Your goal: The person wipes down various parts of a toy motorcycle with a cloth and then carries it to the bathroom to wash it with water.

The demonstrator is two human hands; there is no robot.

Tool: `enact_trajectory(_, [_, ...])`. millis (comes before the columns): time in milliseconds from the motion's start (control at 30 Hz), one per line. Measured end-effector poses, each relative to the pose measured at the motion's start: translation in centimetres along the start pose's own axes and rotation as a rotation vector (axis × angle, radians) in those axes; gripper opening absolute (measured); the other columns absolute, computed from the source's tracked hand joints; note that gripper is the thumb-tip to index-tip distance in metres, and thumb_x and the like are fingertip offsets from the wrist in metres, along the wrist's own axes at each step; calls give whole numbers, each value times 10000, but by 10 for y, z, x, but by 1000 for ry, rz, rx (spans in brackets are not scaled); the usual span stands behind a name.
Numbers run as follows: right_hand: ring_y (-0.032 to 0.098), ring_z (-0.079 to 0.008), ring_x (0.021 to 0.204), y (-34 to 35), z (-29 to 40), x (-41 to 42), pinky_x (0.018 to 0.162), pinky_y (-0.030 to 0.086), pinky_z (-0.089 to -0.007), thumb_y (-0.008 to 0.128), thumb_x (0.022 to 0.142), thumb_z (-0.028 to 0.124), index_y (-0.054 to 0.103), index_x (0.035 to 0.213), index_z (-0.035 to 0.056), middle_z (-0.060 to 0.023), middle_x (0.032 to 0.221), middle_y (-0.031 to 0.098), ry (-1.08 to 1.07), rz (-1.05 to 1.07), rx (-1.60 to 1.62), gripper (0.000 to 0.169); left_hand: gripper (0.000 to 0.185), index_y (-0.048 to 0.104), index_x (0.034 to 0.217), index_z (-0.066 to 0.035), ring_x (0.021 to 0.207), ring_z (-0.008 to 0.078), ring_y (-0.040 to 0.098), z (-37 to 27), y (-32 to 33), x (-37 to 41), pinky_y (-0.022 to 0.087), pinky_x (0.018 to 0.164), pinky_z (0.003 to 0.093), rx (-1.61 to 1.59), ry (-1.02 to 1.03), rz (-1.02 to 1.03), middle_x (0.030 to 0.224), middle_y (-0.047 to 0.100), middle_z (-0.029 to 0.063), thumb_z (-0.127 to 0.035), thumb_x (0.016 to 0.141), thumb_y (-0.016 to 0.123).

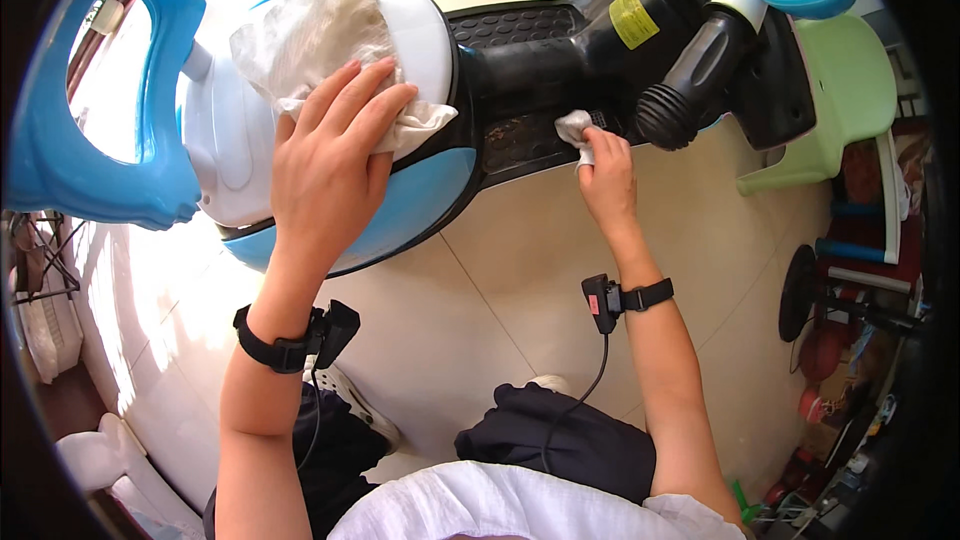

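Observation:
A child's ride-on toy scooter, its seat (424, 37) white and its body blue and black, lies across the view before me. My left hand (334, 157) rests on a whitish cloth (315, 30) spread over the seat, fingertips pressing on it. My right hand (611, 176) pinches a small white cloth or wipe (574, 127) against the black textured footboard (517, 146), where some dirt specks show. A black ribbed handlebar grip (667, 116) stands just right of that hand. The blue backrest (172, 120) is at the left.
A green plastic chair (847, 97) stands beyond the scooter's front. Shelves with assorted items and a black round base (796, 292) line the right side. White furniture (97, 457) is at lower left. Pale floor tiles (450, 315) lie below, and cables hang from both wrist devices.

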State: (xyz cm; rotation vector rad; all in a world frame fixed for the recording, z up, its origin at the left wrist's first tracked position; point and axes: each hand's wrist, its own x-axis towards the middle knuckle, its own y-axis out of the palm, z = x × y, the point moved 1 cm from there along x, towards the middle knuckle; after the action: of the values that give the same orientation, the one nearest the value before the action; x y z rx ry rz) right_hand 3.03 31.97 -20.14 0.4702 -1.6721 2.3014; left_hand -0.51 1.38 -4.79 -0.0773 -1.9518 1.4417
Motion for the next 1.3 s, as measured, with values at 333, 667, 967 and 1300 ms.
enact_trajectory(333, [510,-280,983,5,32,-1,861,445,-379,644,640,-24,543,938,54,-77,1025,571,-69,84,-73,323,406,615,1073,-215,1165,192,515,-3,0,1,428,793,338,4,12,-20,1216,583,-41,-19,719,578])
enact_trajectory(667, [518,-258,947,2,30,0,811,455,-378,619,679,14,597,932,86,-44,958,571,-112,71,-76,264,403,619,1067,-210,1159,197,519,-2,0,-1,434,802,340,1,1,-13,1211,586,-35,-10,719,579])
enact_trajectory(967, [512,-283,960,6,29,-1,832,445,-375,638,637,-43,597,943,65,-60,986,559,-54,83,-92,328,419,614,1078,-212,1164,196,514,-1,0,-1,434,801,342,0,8,-17,1223,577,-37,-15,710,579])
enact_trajectory(1300, [515,-317,965,1,59,-1,827,440,-390,589,627,-90,597,1023,50,-109,1018,561,10,-5,437,421,420,611,1082,-216,1165,188,515,0,1,-2,429,795,333,14,0,-12,1219,579,-43,-15,716,569])
